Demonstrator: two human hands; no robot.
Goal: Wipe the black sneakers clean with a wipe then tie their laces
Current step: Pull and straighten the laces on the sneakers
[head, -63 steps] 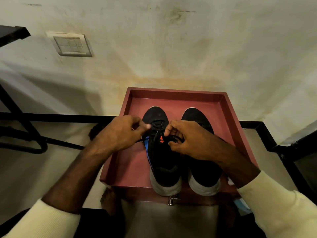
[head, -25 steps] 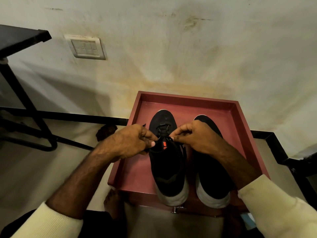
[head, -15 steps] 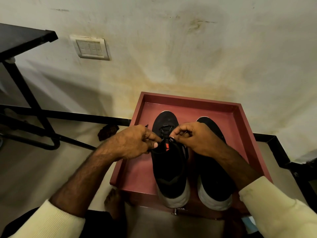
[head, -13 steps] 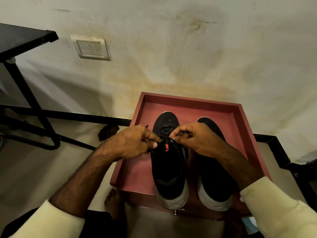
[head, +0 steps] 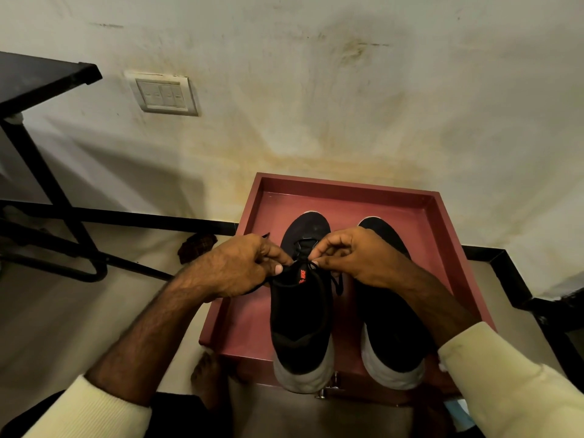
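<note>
Well, the orange logo (head: 302, 276) on the tongue of the left sneaker (head: 300, 320) reads NIKE, turned sideways; it is the only writing legible. Both black sneakers stand side by side in a red tray (head: 347, 185) against the stained wall, toes to the wall, their white heels over its near rim. The right sneaker (head: 392, 346) is largely covered by the right forearm, and its laces are hidden. A bluish scrap (head: 458, 410) under the cream sleeve is too cut off to identify. The left hand (head: 234, 267) and the right hand (head: 357, 257) meet above the left sneaker's tongue, knuckles up, fingers curled, each pinching the black lace (head: 338, 281) between thumb and fingertips. One loose end dangles beside the tongue.
</note>
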